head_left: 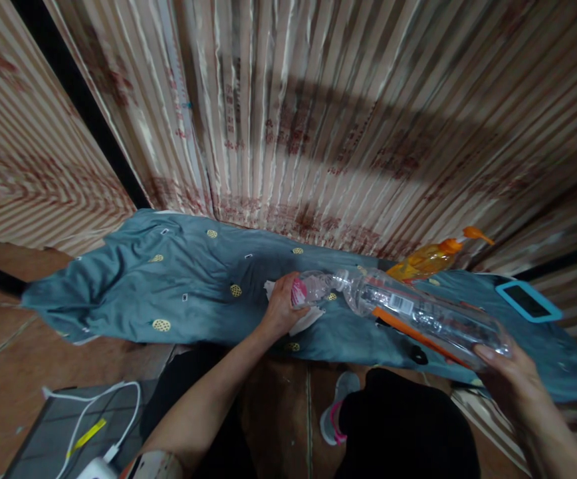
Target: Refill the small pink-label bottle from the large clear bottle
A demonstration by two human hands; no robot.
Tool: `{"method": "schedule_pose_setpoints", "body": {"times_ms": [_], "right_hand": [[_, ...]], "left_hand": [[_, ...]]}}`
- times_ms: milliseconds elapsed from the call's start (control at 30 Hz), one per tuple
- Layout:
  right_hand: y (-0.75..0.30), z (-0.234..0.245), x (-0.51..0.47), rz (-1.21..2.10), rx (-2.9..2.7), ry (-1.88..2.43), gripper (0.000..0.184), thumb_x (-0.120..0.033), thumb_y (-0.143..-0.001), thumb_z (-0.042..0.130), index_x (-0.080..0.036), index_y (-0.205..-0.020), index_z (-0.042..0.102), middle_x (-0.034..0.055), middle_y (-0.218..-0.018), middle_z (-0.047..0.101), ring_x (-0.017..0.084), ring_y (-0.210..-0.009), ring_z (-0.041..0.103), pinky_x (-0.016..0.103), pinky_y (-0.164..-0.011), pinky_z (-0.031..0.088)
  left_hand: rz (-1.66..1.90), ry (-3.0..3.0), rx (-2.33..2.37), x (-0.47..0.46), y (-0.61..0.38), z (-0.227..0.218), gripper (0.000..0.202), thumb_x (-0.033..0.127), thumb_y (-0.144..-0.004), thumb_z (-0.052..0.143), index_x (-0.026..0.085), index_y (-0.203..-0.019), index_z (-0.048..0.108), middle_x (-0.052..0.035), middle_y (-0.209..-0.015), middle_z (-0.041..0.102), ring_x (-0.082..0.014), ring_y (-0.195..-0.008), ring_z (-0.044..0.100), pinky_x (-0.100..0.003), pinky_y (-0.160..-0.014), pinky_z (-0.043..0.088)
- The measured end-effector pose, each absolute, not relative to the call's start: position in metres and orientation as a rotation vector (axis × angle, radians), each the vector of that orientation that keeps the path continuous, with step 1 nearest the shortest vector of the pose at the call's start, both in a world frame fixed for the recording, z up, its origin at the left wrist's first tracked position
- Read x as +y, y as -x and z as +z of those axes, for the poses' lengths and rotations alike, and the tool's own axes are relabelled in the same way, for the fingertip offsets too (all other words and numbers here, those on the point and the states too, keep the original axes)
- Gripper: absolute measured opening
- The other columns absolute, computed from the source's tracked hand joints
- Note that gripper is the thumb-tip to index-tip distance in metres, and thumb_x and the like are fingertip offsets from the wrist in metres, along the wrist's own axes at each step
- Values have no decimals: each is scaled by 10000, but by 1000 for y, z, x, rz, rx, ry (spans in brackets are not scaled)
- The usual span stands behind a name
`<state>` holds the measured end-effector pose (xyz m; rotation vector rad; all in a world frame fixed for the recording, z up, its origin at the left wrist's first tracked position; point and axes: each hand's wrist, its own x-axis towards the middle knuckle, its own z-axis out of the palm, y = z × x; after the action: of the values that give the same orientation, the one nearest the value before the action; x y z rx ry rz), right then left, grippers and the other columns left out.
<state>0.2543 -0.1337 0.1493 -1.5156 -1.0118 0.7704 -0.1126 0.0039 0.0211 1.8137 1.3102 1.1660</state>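
Left grip point(282, 307): wrapped round small bottle point(317, 287), mid-frame
Right grip point(510, 366): got big bottle point(431, 319) by the base, lower right
Bottle necks point(340, 279): pretty much nose to nose, centre

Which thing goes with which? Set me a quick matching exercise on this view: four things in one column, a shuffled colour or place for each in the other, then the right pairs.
Things:
1. Big bottle
2. Small bottle
3. Pump bottle
4. Cloth

Matches:
A. orange
B. in the left hand
C. blue-green, patterned
D. in the right hand

Pairs: 1-D, 2-B, 3-A, 4-C
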Motion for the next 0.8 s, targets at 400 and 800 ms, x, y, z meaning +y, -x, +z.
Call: {"method": "schedule_pose_setpoints", "body": {"times_ms": [400, 800], "right_hand": [[-254, 152, -133, 775, -1023, 1520, 717, -595, -772, 904, -306, -1408, 741, 83, -1428, 747, 375, -1402, 696, 391, -1081, 641], [-251, 155, -131, 767, -1035, 1528, 734, -606, -764, 899, -326, -1423, 739, 78, -1433, 753, 392, -1414, 692, 428, -1123, 626]], "left_hand": [[1190, -1808, 1310, 3, 112, 21, 862, 144, -695, 921, 225, -1488, 592, -158, -1517, 681, -400, -1451, 653, -676, -1305, 493], [1208, -1816, 1313, 5, 112, 16, 882, 156, -689, 932, 218, -1498, 585, -167, -1525, 682, -406, -1458, 657, -677, -1302, 501]]}}
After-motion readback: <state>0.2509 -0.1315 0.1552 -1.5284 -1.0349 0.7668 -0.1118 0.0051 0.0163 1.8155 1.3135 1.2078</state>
